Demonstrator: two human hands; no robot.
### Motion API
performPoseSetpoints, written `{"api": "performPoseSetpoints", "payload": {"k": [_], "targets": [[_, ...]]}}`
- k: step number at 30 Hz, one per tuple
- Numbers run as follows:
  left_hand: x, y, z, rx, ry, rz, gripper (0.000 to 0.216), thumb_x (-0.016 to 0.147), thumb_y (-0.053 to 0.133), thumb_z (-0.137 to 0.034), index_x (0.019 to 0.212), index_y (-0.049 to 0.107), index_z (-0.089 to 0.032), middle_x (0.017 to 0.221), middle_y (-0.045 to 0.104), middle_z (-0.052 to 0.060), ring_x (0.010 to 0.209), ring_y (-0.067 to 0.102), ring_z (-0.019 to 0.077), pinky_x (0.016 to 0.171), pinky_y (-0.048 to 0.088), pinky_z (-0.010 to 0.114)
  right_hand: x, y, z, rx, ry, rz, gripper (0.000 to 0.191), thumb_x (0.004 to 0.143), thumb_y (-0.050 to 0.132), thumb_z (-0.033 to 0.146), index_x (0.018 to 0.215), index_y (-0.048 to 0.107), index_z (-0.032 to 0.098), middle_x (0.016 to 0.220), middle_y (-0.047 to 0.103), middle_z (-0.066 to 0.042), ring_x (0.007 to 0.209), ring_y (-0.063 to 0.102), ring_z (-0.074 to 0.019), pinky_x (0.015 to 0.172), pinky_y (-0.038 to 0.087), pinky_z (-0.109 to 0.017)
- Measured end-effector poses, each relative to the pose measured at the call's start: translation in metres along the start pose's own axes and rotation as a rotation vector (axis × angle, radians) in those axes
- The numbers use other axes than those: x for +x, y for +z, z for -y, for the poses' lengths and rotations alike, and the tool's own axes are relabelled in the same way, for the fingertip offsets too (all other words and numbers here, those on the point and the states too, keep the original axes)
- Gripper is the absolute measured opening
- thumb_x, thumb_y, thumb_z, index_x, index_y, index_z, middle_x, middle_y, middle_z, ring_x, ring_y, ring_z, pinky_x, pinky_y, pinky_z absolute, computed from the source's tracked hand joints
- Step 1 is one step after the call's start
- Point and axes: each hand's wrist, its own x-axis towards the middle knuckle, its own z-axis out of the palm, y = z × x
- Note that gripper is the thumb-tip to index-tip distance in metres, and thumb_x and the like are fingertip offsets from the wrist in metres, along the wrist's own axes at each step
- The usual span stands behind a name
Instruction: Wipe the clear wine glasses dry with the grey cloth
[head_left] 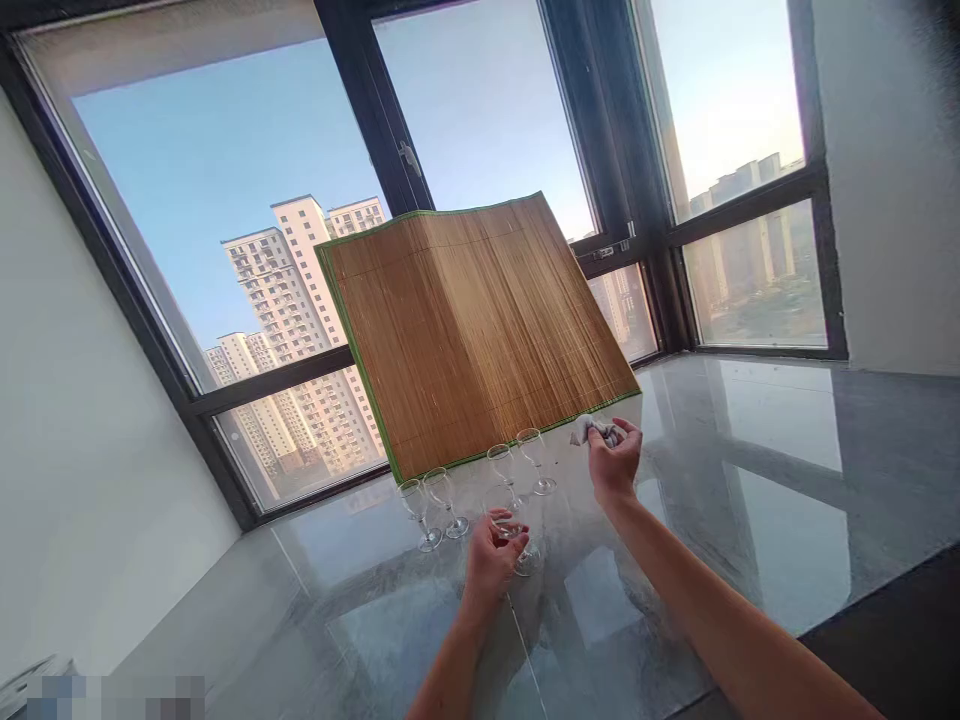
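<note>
My left hand (496, 555) is closed around a clear stemmed glass (501, 503), whose foot shows just below and right of my fingers. Whether that foot touches the tiled surface, I cannot tell. Farther right, my right hand (615, 462) pinches a crumpled whitish cloth (589, 430) above the surface. Two similar glasses, one at the far left (414, 505) and one beside it (444, 500), stand upright left of my left hand. Behind it stand two more, a partly hidden glass (501, 463) and a glass nearer the cloth (535, 460).
A brown bamboo mat (480, 330) with green edging leans upright against the dark window frame behind the glasses. The glossy grey tiled ledge (720, 480) reflects the windows. White walls close off both sides, and a dark edge (885, 610) runs along the lower right.
</note>
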Motion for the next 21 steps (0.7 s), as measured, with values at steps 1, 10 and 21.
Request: {"api": "performPoseSetpoints", "payload": {"k": [1, 10, 21], "targets": [[0.003, 0.009, 0.002, -0.014, -0.012, 0.039, 0.051, 0.063, 0.083, -0.043, 0.100, 0.059, -0.016, 0.096, 0.070, 0.012, 0.091, 0.070, 0.0252, 0.078, 0.053, 0.034, 0.000, 0.000, 0.001, 0.023, -0.027, -0.001, 0.054, 0.069, 0.069, 0.035, 0.116, 0.046, 0.021, 0.086, 0.057, 0.001, 0.073, 0.059, -0.0154, 0.064, 0.048, -0.027], [0.056, 0.089, 0.007, 0.068, -0.020, -0.011, 0.048, 0.065, 0.081, -0.040, 0.101, 0.060, -0.016, 0.085, 0.069, 0.009, 0.079, 0.068, 0.0194, 0.074, 0.049, 0.031, -0.017, -0.003, 0.038, 0.107, -0.333, -0.034, 0.048, 0.080, 0.064, 0.030, 0.122, 0.042, 0.024, 0.084, 0.053, 0.002, 0.073, 0.056, -0.0144, 0.069, 0.048, -0.030], [-0.008, 0.011, -0.011, 0.680, 0.047, -0.156, 0.042, 0.069, 0.065, -0.022, 0.110, 0.061, -0.019, 0.099, 0.067, 0.010, 0.091, 0.063, 0.0222, 0.084, 0.045, 0.033, -0.032, -0.007, 0.047, 0.086, -0.507, 0.070, 0.050, 0.083, 0.064, 0.028, 0.127, 0.040, 0.023, 0.095, 0.059, -0.002, 0.082, 0.060, -0.0165, 0.076, 0.050, -0.034]]}}
